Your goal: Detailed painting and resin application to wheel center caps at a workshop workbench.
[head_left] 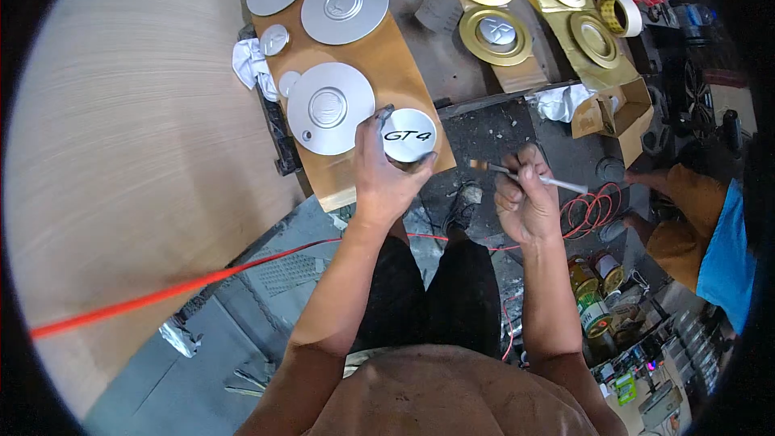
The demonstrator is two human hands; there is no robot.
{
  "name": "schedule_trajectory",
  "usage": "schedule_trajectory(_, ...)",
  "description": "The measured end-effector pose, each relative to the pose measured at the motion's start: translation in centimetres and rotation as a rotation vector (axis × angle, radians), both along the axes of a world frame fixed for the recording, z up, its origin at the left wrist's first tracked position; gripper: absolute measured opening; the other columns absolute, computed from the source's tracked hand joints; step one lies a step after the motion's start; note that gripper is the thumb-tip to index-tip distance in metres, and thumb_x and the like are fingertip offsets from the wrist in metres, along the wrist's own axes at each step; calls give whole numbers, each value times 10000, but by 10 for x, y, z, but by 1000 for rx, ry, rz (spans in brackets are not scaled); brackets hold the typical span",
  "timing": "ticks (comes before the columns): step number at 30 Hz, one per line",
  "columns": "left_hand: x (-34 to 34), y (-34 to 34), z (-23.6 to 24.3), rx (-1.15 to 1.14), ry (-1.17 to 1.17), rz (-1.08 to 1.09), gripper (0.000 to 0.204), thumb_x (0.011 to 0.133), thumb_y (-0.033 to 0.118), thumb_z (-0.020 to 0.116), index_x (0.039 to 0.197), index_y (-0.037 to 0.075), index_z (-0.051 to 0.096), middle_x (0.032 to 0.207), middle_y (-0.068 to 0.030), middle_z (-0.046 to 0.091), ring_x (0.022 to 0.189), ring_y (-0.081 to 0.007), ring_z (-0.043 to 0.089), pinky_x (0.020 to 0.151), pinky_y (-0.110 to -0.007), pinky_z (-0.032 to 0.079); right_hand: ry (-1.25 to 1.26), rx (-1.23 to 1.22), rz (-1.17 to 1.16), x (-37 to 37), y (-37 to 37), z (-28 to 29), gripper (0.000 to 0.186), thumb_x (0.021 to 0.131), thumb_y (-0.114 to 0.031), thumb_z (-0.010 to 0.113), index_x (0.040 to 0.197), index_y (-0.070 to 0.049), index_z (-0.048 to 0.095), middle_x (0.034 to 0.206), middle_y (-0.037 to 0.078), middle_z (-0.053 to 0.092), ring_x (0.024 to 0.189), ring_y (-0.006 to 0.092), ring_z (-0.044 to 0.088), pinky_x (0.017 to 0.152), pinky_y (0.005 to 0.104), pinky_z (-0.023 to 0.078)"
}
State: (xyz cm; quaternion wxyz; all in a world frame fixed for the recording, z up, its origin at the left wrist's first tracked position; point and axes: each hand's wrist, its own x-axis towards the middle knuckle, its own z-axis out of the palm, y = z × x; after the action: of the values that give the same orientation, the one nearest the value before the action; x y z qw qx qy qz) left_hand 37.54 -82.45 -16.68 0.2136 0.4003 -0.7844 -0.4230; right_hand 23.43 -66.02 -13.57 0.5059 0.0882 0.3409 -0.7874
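Note:
My left hand (383, 178) grips a small round silver-white cap (408, 148) by its edges, thumb on one side and fingers on the other. Dark lettering runs across the cap's face. To the right, my right hand (529, 198) pinches a small paintbrush (569, 186). Its pale handle points right and its brownish bristle tip points left, apart from the cap. Just left of the cap, a large silver disc (355, 89) with a raised centre lies on a brown cardboard sheet (404, 73).
More silver discs (345, 6) lie farther up the cardboard. Gold rings with silver centres (498, 39) sit on a dark bench, near a tape roll (617, 12) and an open carton (617, 117). A red hose (218, 274) crosses below. Cans (593, 315) and another person (702, 234) are at right.

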Motion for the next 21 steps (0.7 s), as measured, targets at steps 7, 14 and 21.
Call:
schedule_trajectory(7,2,-4,3,301,138,34,766,664,62,832,1320,-39,449,1270,-199,483,1150,-331,581,904,-396,575,-24,-63,38,3,-42,1,294,894,-143,687,1146,-55,565,794,114,634,655,197,633,524,284,472)
schedule_trajectory(14,5,-11,-2,342,136,31,784,679,43,825,1356,-28,433,1290,-203,462,1144,-321,587,809,-347,628,257,14,-73,32,-54,-5,238,845,4,700,885,-76,480,724,36,504,536,124,485,487,268,392)
schedule_trajectory(21,-1,-21,15,169,-11,-115,791,677,-13,820,1358,-55,419,1281,-175,498,1190,-273,591,890,-343,596,228,23,-70,42,-34,-11,171,850,-21,699,956,-8,566,693,70,551,551,140,499,522,282,418)
